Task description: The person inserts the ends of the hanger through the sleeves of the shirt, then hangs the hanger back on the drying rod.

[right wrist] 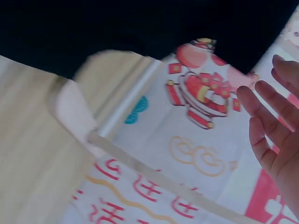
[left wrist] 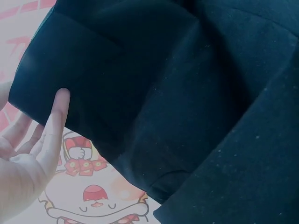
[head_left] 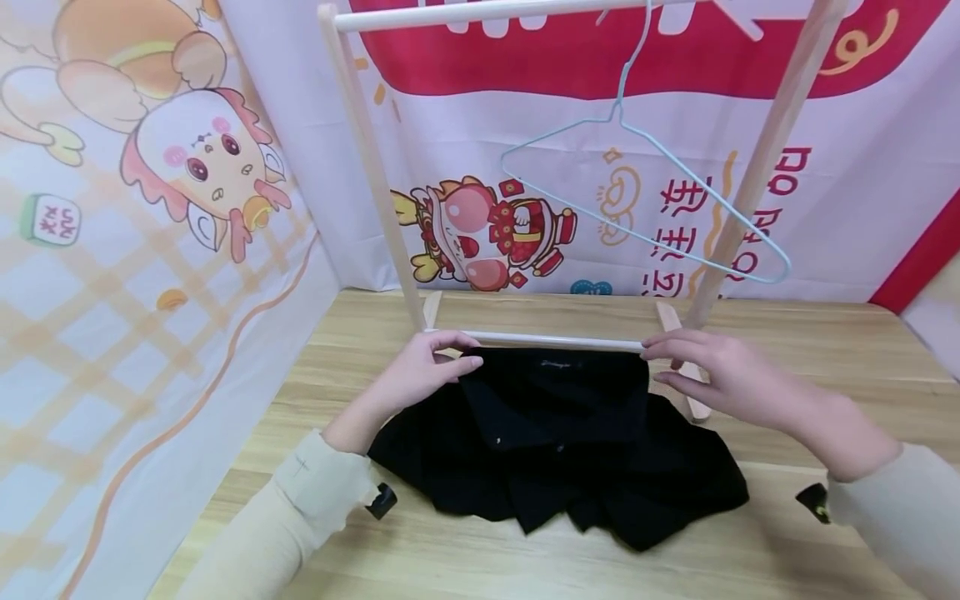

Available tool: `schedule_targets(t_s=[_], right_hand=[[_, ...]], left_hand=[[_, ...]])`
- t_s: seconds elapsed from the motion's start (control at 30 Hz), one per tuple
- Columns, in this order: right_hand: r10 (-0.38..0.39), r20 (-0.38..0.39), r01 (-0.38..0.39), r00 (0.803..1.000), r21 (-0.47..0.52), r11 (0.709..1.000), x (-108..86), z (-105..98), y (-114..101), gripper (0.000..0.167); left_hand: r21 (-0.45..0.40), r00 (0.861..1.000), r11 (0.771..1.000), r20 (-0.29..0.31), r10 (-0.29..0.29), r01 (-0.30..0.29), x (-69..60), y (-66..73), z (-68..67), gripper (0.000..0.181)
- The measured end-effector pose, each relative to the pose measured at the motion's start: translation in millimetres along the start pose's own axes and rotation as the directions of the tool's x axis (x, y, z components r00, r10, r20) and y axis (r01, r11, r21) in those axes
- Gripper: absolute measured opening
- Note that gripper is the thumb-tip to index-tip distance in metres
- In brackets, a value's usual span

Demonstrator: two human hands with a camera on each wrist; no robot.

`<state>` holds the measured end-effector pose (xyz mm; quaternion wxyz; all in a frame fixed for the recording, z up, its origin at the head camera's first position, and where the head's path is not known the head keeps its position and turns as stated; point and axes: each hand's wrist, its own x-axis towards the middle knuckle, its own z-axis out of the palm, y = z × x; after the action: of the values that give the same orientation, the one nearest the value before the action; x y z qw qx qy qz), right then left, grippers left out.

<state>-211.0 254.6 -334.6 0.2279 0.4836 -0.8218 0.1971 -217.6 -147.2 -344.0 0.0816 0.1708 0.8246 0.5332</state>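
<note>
Garment point(head_left: 558, 408) – black, over the table point(head_left: 450, 571); left hand point(head_left: 423, 373) pinches its upper left corner – right hand point(head_left: 720, 375) loose, unclenched, just beside the right corner.

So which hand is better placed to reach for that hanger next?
Probably the right hand: the hanger hangs more to its side, and that hand looks open, whereas the left hand grips a corner of the black garment.

Cartoon-printed backdrop point(head_left: 465, 225), checked side cloth point(head_left: 172, 258), pale wood-grain tabletop point(head_left: 825, 350)
</note>
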Motion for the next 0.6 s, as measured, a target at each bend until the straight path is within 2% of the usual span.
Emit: schedule_targets(t_s=[0.07,0.3,0.47,0.6], right_hand=[[-0.022,-0.014,0.021,1.000,-0.029,0.999,7.7,-7,-2,0.054],[-0.008,-0.006,0.007,1.000,-0.129,0.992,23.4,-28,-11,0.057],[-0.047,-0.014,0.045,0.999,-0.143,0.989,38.7,-48,-21,0.057],[-0.066,-0.063,0.056,0.996,-0.155,0.986,53.0,-66,-26,0.058]], left_hand=[[-0.003,1.000,1.000,-0.001,0.012,-0.012,1.1,-0.3,-0.1,0.025],[0.002,0.998,0.998,0.011,0.069,-0.069,0.2,-4.2,0.6,0.024],[0.003,0.997,0.997,0.014,0.074,-0.074,-3.9,-4.5,1.3,0.024],[0.005,0.997,0.997,0.010,0.076,-0.076,-3.6,-5.6,2.6,0.024]])
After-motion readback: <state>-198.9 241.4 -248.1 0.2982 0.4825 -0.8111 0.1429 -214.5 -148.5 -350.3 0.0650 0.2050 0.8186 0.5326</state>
